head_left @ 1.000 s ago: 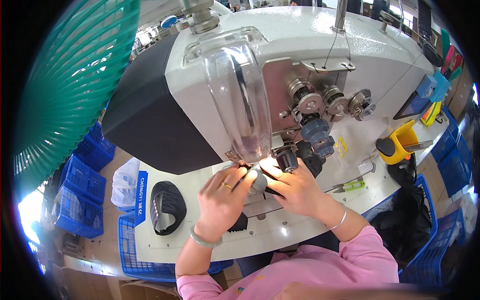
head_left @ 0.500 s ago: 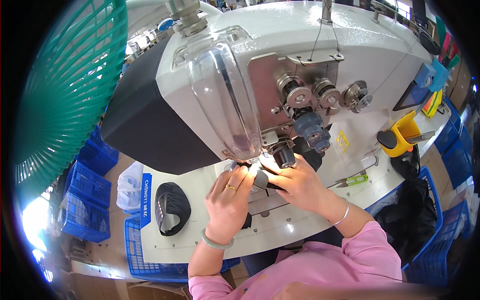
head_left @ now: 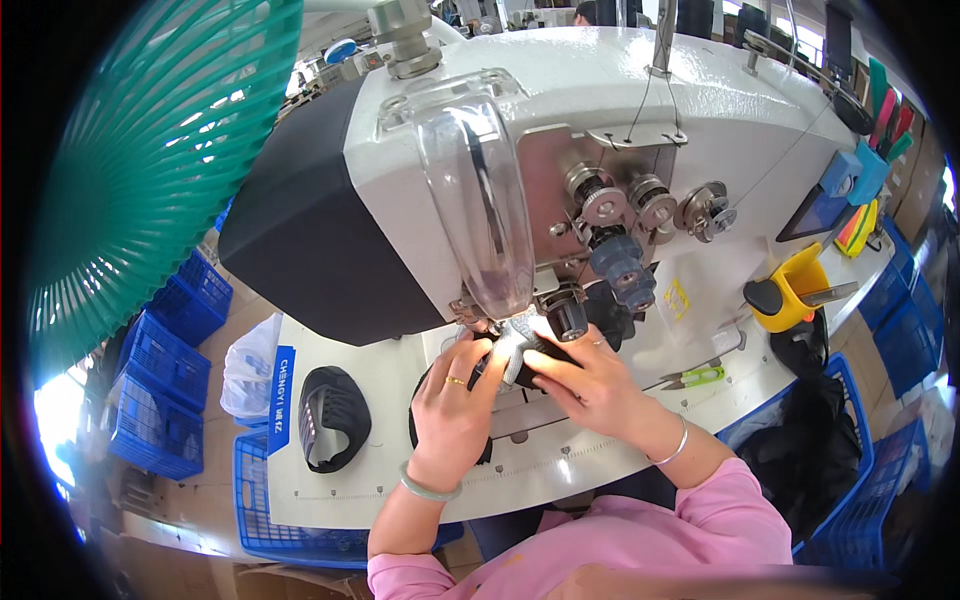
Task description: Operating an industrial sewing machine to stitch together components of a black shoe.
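Observation:
Under the head of a white sewing machine (head_left: 400,200), both hands hold a black shoe upper (head_left: 545,366) with a grey strip (head_left: 513,362). My left hand (head_left: 452,395) presses its fingers on the piece just left of the needle area. My right hand (head_left: 592,385) pinches the right side, thumb and fingers close together. The needle itself is hidden by bright light and machine parts. A second black shoe upper (head_left: 335,420), with laces, rests on the table to the left.
A green fan guard (head_left: 170,150) stands at the left. On the table's right lie green-handled snips (head_left: 697,376) and a yellow holder (head_left: 795,290). Blue crates (head_left: 160,420) stand at the left. A blue basket (head_left: 850,400) with black pieces sits at the right.
The shoe upper has turned under the machine; more grey lining shows between my hands and a black edge appears beside my left wrist. My right fingers have shifted slightly. The whole view has moved a little.

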A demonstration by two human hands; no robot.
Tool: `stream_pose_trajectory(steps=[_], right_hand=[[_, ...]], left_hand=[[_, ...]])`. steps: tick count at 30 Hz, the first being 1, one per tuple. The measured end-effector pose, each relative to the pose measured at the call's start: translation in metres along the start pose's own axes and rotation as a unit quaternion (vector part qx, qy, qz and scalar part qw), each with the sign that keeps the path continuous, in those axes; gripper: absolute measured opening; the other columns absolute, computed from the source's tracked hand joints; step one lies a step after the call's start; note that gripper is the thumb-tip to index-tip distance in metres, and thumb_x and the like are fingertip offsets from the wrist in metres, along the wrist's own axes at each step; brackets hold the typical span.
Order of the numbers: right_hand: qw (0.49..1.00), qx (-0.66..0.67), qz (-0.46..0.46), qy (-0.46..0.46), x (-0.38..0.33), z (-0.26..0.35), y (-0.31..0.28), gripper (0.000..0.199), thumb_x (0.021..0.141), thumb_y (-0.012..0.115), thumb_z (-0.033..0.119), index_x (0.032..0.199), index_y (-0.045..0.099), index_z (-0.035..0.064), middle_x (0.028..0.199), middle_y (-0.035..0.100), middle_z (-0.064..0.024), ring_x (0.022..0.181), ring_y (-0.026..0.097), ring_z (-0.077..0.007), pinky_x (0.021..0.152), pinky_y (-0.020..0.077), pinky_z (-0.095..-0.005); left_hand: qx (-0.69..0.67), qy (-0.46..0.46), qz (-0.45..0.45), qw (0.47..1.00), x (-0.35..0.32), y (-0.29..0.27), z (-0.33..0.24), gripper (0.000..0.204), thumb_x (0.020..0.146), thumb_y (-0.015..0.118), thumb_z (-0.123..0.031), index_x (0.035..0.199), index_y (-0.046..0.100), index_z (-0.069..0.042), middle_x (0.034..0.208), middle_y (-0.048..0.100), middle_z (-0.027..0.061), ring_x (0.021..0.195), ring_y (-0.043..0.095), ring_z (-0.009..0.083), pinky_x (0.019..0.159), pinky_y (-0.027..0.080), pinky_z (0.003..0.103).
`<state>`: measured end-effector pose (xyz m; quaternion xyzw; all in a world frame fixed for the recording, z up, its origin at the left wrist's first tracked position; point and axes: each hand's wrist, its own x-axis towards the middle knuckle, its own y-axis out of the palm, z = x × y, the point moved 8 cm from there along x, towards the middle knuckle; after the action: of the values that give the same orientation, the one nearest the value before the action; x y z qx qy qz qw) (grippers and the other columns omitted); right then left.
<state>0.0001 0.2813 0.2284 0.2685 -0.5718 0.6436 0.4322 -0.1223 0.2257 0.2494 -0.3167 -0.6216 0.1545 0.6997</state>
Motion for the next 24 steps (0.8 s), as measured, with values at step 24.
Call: stream_pose_trajectory(steps=[24], right_hand=[[0.978,-0.053,0.11,0.172,-0.002,-0.02,0.022,0.033,0.091,0.063,0.018,0.12,0.06,0.0057,0.079,0.057,-0.0131,0.066,0.06,-0.0309,0.057,0.0496,-0.0404]], left_hand=[[-0.08,-0.033,-0.04,0.995,-0.006,0.0,0.01,0.03,0.071,0.069,0.005,0.1,0.072,-0.004,0.101,0.066,0.0092,0.089,0.066,0.0327,0.089,0.054,0.041]])
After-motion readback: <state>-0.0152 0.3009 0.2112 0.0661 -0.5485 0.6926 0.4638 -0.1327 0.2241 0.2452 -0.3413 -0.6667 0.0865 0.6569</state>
